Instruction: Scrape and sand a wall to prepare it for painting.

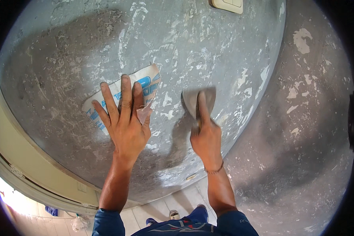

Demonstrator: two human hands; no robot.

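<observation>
Grey metal, thin and flared: one scraper (191, 101), set against the wall (173, 59) just right of the middle of the view, blade uppermost. Right hand (207, 141): closed round the handle, index finger stretched up along the blade, probably to steer it and put pressure near the edge; the other fingers curl below, and the grip hides most of the handle. One sheet (150, 78), white with blue print, tilted, lying against the wall left of the scraper and well apart from it; a torn flap curls back near the thumb. Left hand (128, 129): open, fingers spread over the sheet, apparently to spread the push and keep it from slipping; whether the thumb pinches the flap, I cannot tell. Sheet's underside: hidden. Wall: grey, mottled, with pale scuffed patches around both hands. One band (215, 172), dark, on the right wrist. One switch (230, 4), cream, at the top edge, clear of both hands. Side wall (295, 129), to the right beyond a corner edge, similarly patched. Cream panel (35, 157), bordering the wall at lower left. Tiled floor (135, 215), below, with shoes (174, 214) near the wall's foot, presumably for easy reach.
</observation>
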